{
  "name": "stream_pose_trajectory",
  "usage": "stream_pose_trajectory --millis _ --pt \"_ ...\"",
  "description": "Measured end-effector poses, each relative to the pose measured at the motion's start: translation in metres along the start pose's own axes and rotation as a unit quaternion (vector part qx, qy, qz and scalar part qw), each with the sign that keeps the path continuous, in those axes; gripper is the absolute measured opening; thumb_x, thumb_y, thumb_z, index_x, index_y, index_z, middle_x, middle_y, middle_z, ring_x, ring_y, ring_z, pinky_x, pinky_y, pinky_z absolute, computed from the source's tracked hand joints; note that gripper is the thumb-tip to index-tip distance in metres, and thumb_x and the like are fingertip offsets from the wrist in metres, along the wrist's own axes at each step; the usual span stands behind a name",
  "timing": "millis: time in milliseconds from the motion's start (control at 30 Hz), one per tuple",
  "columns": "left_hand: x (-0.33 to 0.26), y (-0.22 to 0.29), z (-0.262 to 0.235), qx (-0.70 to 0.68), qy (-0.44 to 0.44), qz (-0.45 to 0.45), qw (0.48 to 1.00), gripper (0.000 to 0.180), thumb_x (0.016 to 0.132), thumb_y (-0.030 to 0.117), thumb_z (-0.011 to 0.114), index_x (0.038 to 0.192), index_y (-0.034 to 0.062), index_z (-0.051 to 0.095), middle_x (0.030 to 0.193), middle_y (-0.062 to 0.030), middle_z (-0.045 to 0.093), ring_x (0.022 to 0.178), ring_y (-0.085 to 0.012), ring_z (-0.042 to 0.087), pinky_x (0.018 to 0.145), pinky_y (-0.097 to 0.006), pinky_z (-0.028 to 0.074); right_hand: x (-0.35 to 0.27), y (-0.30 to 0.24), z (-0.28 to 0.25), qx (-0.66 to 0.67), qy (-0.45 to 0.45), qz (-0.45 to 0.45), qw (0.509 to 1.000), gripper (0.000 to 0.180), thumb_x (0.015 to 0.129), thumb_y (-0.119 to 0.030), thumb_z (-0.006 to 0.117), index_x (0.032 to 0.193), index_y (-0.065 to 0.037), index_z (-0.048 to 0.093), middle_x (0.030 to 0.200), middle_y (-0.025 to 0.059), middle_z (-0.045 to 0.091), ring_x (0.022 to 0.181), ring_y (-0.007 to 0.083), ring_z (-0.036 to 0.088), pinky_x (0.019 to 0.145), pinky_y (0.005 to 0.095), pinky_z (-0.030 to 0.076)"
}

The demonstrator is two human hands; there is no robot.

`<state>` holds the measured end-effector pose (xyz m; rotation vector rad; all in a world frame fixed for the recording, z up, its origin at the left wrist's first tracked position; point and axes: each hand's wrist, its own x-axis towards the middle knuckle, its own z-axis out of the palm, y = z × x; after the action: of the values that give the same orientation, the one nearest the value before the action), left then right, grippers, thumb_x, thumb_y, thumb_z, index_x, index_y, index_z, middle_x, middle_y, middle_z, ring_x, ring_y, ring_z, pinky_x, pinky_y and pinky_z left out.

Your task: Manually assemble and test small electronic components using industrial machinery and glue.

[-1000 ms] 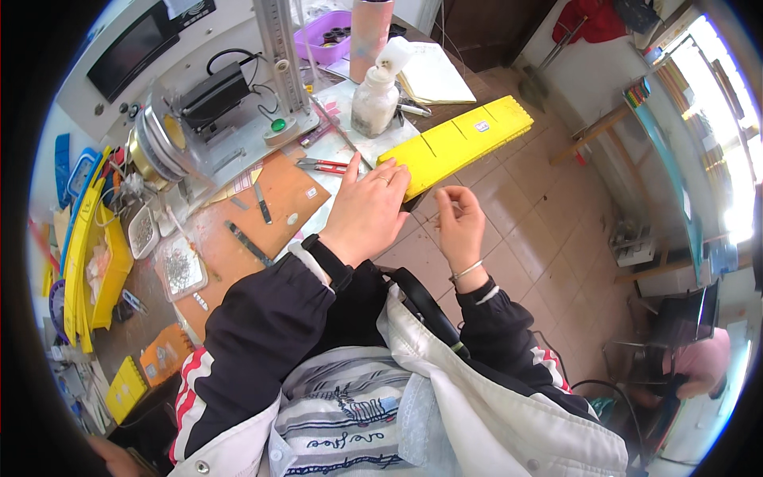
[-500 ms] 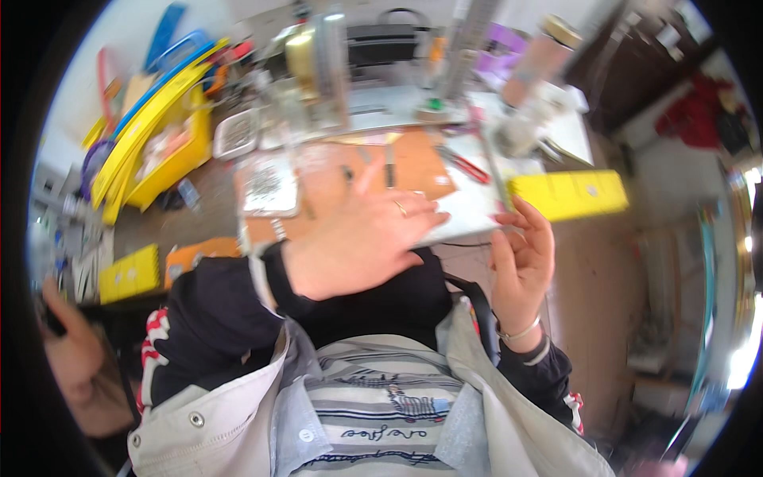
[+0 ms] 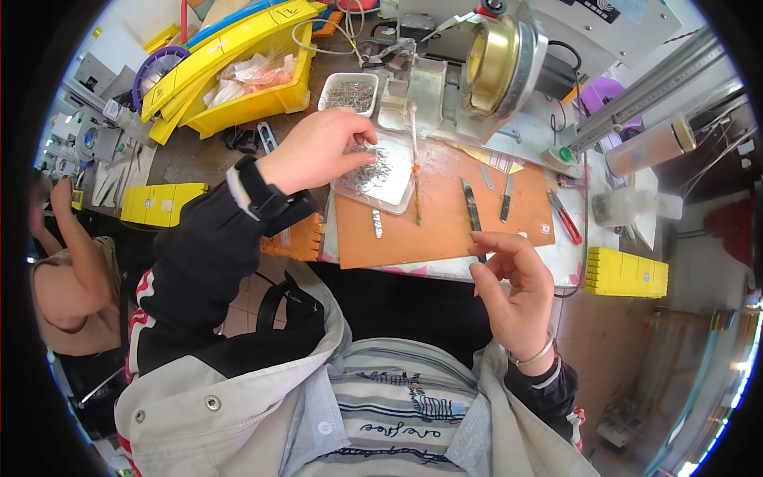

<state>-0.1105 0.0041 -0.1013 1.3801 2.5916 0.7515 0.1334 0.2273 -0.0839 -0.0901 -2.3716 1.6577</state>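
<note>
My left hand reaches over a white tray heaped with small silvery metal pieces. Its fingers curl down at the pile, with a gap showing between thumb and forefinger; no piece is visible in them. Over the front edge of an orange-brown work board, my right hand is raised with bent fingers, thumb and fingertips apart. Just beyond those fingertips, a dark slim tool lies on the board, its near end partly covered. A short dark-handled blade lies beside it, and a thin stick crosses the tray's right edge.
Another white tub of small pieces stands behind. A yellow bin is at the back left, a machine with a brass-coloured drum at the back. Red-handled pliers and a yellow block lie right. A person sits far left.
The view has swung, so the bench shows farther right and more sharply. My left hand has gone from in front of the board to the tray, fingers now curled. My right hand keeps nearly the same pose.
</note>
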Motion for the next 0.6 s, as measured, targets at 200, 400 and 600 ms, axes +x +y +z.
stream_pose_trajectory --millis 200,400,600 --pt "0.015 -0.016 0.02 0.016 0.021 -0.01 1.0 0.016 0.08 0.015 0.078 0.088 0.0054 0.069 0.089 -0.0115 0.067 0.091 -0.0329 0.066 0.079 -0.043 0.053 0.013 -0.002 -0.007 0.07 0.058 0.064 0.994 0.026 0.092 0.002 0.068 0.119 0.001 0.067 0.099 0.004 0.07 0.069 0.0035 0.055 0.066 0.0201 0.047" --pt "0.012 -0.017 0.017 0.015 0.053 0.031 0.998 0.014 0.08 0.008 0.077 0.086 0.0036 0.065 0.082 -0.0103 0.064 0.082 -0.0297 0.065 0.073 -0.039 0.051 0.043 -0.024 -0.002 0.056 0.01 0.033 0.998 0.022 0.092 0.0 0.069 0.114 0.0 0.069 0.097 0.0037 0.07 0.069 0.0038 0.056 0.064 0.0199 0.046" --pt "-0.006 -0.001 -0.004 -0.147 0.077 -0.071 0.984 0.013 0.083 0.003 0.074 0.092 0.0028 0.065 0.081 -0.0098 0.069 0.077 -0.0236 0.068 0.072 -0.033 0.05 0.081 -0.025 0.014 -0.05 -0.055 -0.007 0.997 0.019 0.091 -0.005 0.071 0.11 -0.003 0.072 0.087 0.0042 0.069 0.067 0.0094 0.058 0.062 0.024 0.046"
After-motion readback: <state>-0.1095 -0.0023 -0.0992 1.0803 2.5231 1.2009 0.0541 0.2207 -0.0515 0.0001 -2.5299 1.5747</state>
